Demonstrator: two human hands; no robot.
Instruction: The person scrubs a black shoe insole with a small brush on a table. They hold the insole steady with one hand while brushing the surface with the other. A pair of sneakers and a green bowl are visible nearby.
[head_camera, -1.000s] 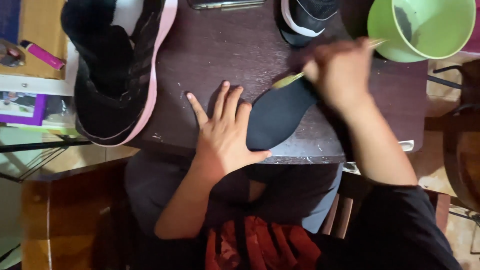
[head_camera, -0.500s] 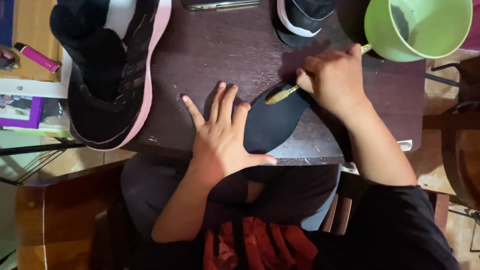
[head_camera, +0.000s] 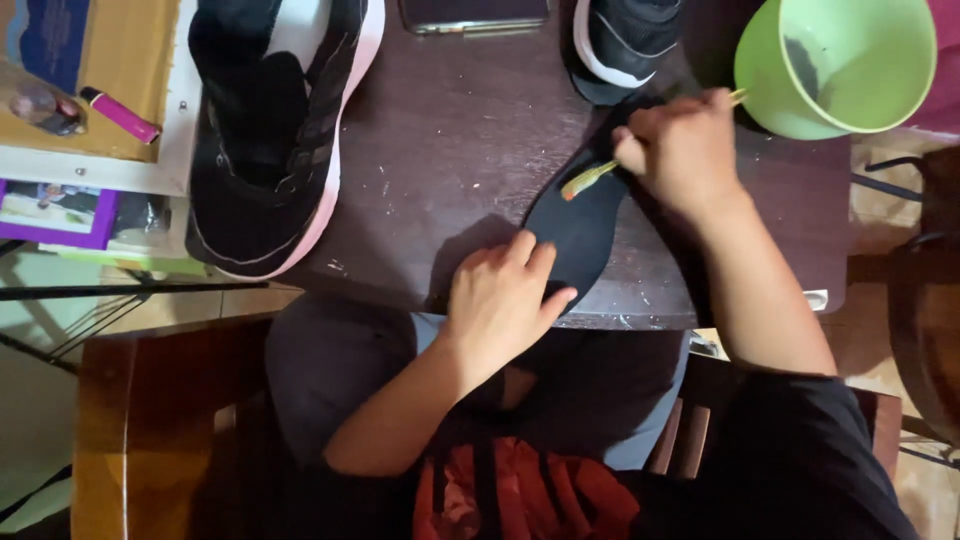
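Head view: left hand (head_camera: 500, 300) presses the flat black shoe insole (head_camera: 578, 215) at the dark wooden surface (head_camera: 450, 130) edge, fingers together; right hand (head_camera: 685, 150), fingers clamped on a thin yellow-tipped brush (head_camera: 590, 180), sits at one o'clock, below the green plastic bowl (head_camera: 850, 60).

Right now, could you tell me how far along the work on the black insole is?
Done: the insole is out of its shoe and lies flat on the dark table. In hand: the left hand pins its near end while the right hand puts a small brush to its middle. How much is coated cannot be seen. The black sneaker lies aside, untouched.
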